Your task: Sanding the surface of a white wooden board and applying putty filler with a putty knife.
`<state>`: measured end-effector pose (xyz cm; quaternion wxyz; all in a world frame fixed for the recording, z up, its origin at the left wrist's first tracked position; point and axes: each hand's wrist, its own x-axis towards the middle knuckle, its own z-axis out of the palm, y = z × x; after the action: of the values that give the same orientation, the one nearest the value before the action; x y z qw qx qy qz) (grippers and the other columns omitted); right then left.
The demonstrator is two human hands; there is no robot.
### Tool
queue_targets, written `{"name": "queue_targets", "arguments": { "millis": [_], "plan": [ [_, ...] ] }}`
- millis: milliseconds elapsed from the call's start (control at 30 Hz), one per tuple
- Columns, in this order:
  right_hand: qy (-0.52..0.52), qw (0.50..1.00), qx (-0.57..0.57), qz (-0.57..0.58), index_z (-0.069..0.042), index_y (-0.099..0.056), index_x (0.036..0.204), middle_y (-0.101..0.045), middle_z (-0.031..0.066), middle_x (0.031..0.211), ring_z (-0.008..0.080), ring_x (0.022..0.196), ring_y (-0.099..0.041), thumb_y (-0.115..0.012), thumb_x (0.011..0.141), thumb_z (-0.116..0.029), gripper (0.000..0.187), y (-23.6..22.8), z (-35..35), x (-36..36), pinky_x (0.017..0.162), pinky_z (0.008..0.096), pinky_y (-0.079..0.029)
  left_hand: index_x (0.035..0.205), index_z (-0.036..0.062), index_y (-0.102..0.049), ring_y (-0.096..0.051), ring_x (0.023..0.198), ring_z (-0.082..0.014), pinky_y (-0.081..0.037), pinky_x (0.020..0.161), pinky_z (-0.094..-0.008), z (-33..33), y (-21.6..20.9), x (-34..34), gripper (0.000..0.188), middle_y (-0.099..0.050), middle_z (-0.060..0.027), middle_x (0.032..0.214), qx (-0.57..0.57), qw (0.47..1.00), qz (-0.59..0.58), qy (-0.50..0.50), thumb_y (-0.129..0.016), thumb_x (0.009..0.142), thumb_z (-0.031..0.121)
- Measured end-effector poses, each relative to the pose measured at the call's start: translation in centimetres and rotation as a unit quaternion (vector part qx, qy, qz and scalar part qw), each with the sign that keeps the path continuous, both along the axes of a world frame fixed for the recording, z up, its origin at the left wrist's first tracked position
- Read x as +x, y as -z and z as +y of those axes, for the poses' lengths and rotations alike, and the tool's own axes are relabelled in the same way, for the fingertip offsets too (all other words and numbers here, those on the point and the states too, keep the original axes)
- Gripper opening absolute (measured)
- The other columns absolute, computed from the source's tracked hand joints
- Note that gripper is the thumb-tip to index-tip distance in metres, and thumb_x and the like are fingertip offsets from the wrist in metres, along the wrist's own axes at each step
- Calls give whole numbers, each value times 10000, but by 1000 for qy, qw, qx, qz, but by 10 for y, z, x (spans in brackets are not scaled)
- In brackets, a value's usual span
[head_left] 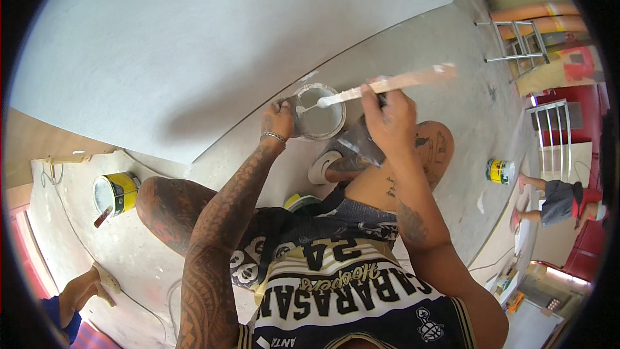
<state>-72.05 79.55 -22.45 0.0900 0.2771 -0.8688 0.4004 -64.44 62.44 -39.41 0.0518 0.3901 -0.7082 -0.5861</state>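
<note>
one wooden stick [413, 80], pinched in right hand [395, 116], coated tip over open pail [321, 137], left hand [279, 119] pinching dark blade [296, 126]: a wide swing could drip white paste [328, 101] onto floor [471, 110].

Tub [337, 123] between the hands [279, 118], bucket [128, 189] far left, stepladder [516, 59] far right

Grey floor [468, 113] | yellow-labelled tin [128, 190], left | second tin [500, 171], right | dark cable [143, 307]

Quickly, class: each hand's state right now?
Left hand: closed, holding a flat grey piece.
Right hand: closed, holding a white-coated wooden stick.
</note>
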Motion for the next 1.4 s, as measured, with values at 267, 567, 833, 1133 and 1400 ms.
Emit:
{"name": "queue_targets", "arguments": {
  "millis": [267, 567, 833, 1133, 1400],
  "plan": [
    [25, 972, 213, -92, -29, -659, 829, -651, 198, 735, 416, 703, -626, -568, 864, -383, 367, 154, -6, -15, 658, 512, -490, 1138, -10, -609, -644, 904, -335, -480, 801, -401, -1, -13, 5, 375, -666, -229, 956, -41, 999, 6, 26, -476, 937, 277],
    [10, 995, 1, -101, 9, -646, 888, -661, 141, 687, 267, 613, -649, -654, 849, -203, 216, -14, 11, -15, 594, 351, -493, 1038, -53, -606, -628, 723, -279, -488, 680, -394, -2, 16, 1, 398, -648, -188, 820, 96, 993, 47, -39, -533, 904, 315],
    [31, 993, -41, -104, 30, -645, 919, -663, 104, 717, 154, 635, -626, -661, 855, -135, 178, -73, 14, 19, 600, 296, -486, 1110, -47, -546, -640, 865, -311, -570, 613, -412, 19, 16, -11, 416, -610, -199, 973, 322, 941, 36, -97, -557, 897, 310],
    [27, 999, -20, -17, 15, -647, 928, -673, 157, 767, 316, 688, -665, -653, 857, -186, 214, 27, 11, 10, 619, 375, -510, 1172, -43, -534, -656, 943, -298, -559, 656, -383, 21, 1, -9, 380, -643, -214, 930, 94, 992, -41, 68, -534, 933, 252],
    [67, 848, -23, -526, 10, -550, 1161, -675, 140, 946, 268, 859, -666, -646, 884, -230, 379, 151, 50, -13, 758, 396, -520, 1241, 20, -534, -615, 1013, -394, -489, 869, -426, 6, -90, 14, 323, -640, -233, 1075, -183, 946, 133, 232, -459, 947, 131]
  ]
}}
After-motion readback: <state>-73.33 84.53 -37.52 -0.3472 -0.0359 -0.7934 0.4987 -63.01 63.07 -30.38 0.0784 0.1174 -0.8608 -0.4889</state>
